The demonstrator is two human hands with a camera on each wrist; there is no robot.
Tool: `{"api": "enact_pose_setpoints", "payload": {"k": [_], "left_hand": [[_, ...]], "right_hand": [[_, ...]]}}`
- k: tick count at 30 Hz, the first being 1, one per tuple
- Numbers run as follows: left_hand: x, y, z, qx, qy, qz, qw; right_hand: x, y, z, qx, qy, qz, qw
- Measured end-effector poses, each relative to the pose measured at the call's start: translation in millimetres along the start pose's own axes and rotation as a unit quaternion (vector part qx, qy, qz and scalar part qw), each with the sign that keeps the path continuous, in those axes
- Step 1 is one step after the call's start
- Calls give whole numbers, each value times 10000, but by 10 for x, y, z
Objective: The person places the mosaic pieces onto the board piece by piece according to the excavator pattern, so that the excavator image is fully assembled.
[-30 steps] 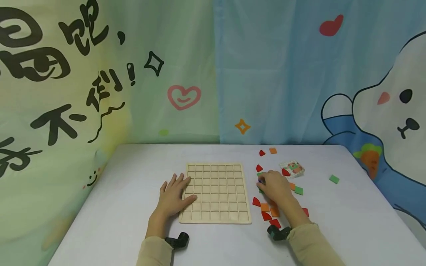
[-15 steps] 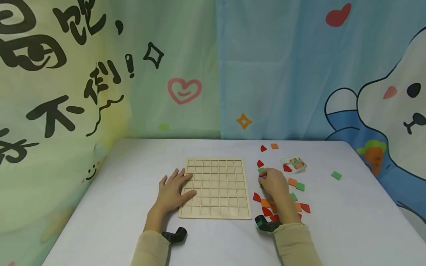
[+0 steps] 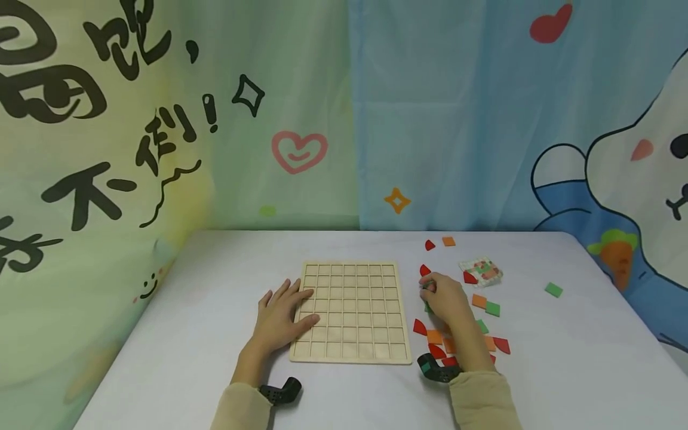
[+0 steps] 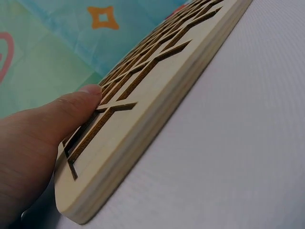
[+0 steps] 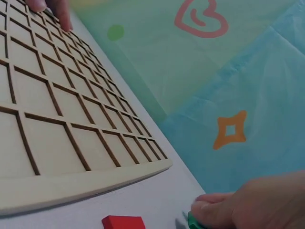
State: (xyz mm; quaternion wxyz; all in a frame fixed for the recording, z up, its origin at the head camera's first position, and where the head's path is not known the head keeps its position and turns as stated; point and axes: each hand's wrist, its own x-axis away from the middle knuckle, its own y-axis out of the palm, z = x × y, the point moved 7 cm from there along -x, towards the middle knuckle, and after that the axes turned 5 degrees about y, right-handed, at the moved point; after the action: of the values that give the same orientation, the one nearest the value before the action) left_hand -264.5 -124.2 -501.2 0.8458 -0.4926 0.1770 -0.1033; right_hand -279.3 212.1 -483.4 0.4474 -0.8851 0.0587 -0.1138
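Observation:
A square wooden grid board (image 3: 350,310) lies on the table, its cells bare. My left hand (image 3: 279,319) rests on the board's left edge with fingers spread; in the left wrist view its thumb (image 4: 78,107) lies across the grid grooves. To the right of the board, my right hand (image 3: 445,298) pinches a small green tile (image 5: 193,222) between thumb and fingers, low over the table. The fingers cover much of that tile. A red piece (image 5: 123,222) lies near this hand in the right wrist view. Another green piece is partly hidden below the hand.
Red, orange and green pieces are scattered right of the board, including an orange square (image 3: 448,241) and a red quarter-round (image 3: 420,327). A patterned packet (image 3: 484,270) lies farther back. One green square (image 3: 553,290) sits apart at the right. A printed curtain hangs behind the table.
My right hand has closed its fingertips on the green tile by the board's right side. The left hand stays on the board. The head view has shifted slightly.

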Motion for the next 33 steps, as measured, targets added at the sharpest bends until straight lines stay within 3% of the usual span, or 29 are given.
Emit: {"api": "enact_pose_setpoints", "payload": {"k": [5,10,15,22,28,33], "left_hand": [[-21,61,19,58,53,44,10000],[-70,146,56,70,144,-33,9999],[-40,71,-6,-44,121,87,9999],[-1,-7,-62,-76,66,167,9998],[-3,-22,-21,-9,124,205,9997],[0,-28,-13,-63,182,268,9995]], "right_hand": [[19,-129,35,-455,-123,326,9984],[89,-241,70,-588,90,646,9961],[75,-87,-81,-835,104,591,9947],[63,190,-309,-1112,-442,247,9925],[106,225,-423,-808,-844,281,9928],[110,257,-467,-843,-773,220,9932]]}}
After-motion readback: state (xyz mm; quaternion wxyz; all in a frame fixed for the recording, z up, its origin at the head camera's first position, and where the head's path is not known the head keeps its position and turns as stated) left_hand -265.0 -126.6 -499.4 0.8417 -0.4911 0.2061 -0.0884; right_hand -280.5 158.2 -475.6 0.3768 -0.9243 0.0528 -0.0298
